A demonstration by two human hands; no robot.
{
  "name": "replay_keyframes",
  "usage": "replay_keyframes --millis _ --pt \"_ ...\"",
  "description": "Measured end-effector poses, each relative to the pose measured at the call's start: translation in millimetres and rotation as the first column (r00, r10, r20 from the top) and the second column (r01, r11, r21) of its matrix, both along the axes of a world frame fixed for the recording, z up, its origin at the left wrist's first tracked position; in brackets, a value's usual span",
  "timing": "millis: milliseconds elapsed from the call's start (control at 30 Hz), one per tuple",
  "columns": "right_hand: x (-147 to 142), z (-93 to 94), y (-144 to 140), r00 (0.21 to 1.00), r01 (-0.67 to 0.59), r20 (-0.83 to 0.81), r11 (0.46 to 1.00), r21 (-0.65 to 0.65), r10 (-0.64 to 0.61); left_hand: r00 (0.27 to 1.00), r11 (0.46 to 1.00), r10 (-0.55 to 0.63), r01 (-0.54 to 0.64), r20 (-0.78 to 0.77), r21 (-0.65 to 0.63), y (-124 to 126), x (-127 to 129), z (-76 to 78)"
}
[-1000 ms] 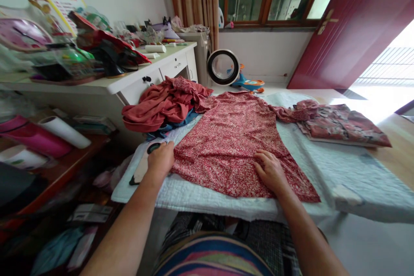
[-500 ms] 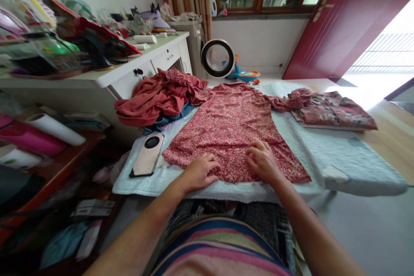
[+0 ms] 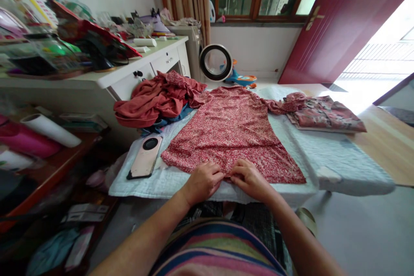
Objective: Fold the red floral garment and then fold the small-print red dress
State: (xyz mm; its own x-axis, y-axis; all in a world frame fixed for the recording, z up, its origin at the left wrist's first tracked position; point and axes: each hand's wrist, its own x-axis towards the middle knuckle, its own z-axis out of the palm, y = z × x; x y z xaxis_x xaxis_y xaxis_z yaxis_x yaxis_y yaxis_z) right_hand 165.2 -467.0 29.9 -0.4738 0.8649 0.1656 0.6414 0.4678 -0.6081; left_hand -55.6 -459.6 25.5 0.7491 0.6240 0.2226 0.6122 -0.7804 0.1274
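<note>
A red floral dress (image 3: 231, 131) lies spread flat on a pale quilted pad (image 3: 326, 155) covering the table. My left hand (image 3: 203, 181) and my right hand (image 3: 250, 180) sit side by side at the middle of the dress's near hem, fingers curled onto the fabric edge. A pink phone (image 3: 145, 156) rests face down on the pad, left of the dress and apart from my left hand.
A heap of rust-red and blue clothes (image 3: 155, 99) lies at the pad's far left. A folded patterned garment (image 3: 323, 114) lies at the far right. A cluttered white desk (image 3: 129, 73) stands left, a round fan (image 3: 215, 62) on the floor behind, a dark red door (image 3: 349, 17) right.
My left hand left the phone and came right onto the dress. Both hands slid down toward me and met at the near hem.
</note>
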Motion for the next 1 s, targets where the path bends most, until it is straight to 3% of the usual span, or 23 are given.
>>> replay_keyframes --millis 167,267,567,833,933,1000 --pt "4.1 7.9 -1.2 0.97 0.087 -0.218 0.992 -0.09 -0.105 0.998 0.992 -0.033 0.027 0.05 0.121 -6.3 6.4 -3.2" --pt "6.0 12.8 -3.6 0.956 0.078 -0.274 0.992 -0.095 -0.102 0.995 0.986 -0.053 0.04 0.081 0.16 -8.5 13.5 -3.5" --pt "6.4 -0.3 -9.4 0.997 0.029 -0.071 0.999 -0.027 -0.031 0.994 0.996 -0.076 0.071 0.084 0.059 -12.5 9.8 -11.0" --pt "6.1 11.7 -12.5 0.999 -0.041 0.022 0.998 -0.048 0.042 0.992 0.998 -0.064 0.064 0.112 0.003 -17.6 9.6 -7.3" --pt "6.3 10.4 -13.4 0.998 -0.054 0.026 0.997 -0.062 0.056 0.977 0.999 0.015 -0.006 0.211 -0.043 -11.0 -2.7 -1.5" --pt "7.2 8.7 -12.8 0.998 -0.056 0.02 0.996 -0.075 0.058 0.937 0.98 0.2 -0.193 0.286 -0.051 -0.2 -21.4 3.6"
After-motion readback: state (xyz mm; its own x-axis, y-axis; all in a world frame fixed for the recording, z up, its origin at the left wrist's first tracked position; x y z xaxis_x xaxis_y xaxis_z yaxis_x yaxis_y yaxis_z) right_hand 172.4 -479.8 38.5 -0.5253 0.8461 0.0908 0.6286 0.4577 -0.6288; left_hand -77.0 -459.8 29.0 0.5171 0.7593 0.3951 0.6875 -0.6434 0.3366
